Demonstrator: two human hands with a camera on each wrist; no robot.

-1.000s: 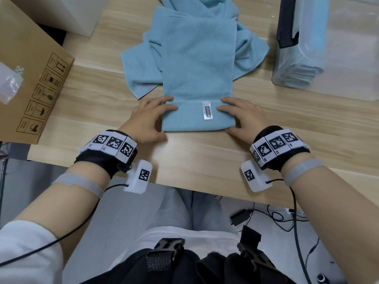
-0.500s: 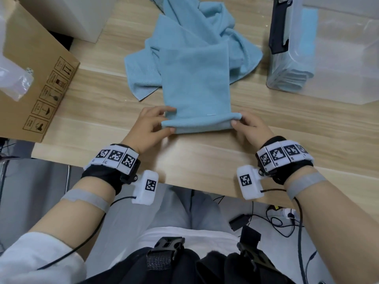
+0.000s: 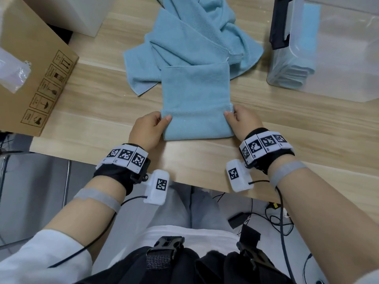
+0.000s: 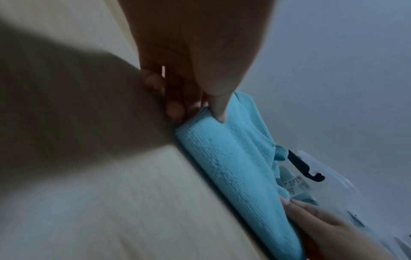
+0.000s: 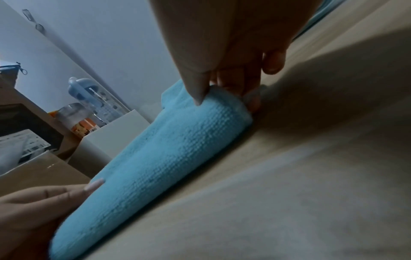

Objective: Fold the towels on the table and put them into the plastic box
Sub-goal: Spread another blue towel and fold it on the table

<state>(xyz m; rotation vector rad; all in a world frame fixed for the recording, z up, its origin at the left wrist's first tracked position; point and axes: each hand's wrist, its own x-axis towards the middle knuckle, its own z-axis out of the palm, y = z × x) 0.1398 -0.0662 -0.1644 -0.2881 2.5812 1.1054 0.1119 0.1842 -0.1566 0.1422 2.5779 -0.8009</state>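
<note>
Head view, towel (image 3: 195, 95) near end now folded over, both hands pinching.

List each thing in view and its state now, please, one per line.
folded towel: partly folded, near end doubled over, pinched at both sides
left hand: pinches the fold's left side
right hand: pinches the fold's right side
loose towel: crumpled, unfolded
plastic box: open, folded towels inside
cardboard box: closed
</note>
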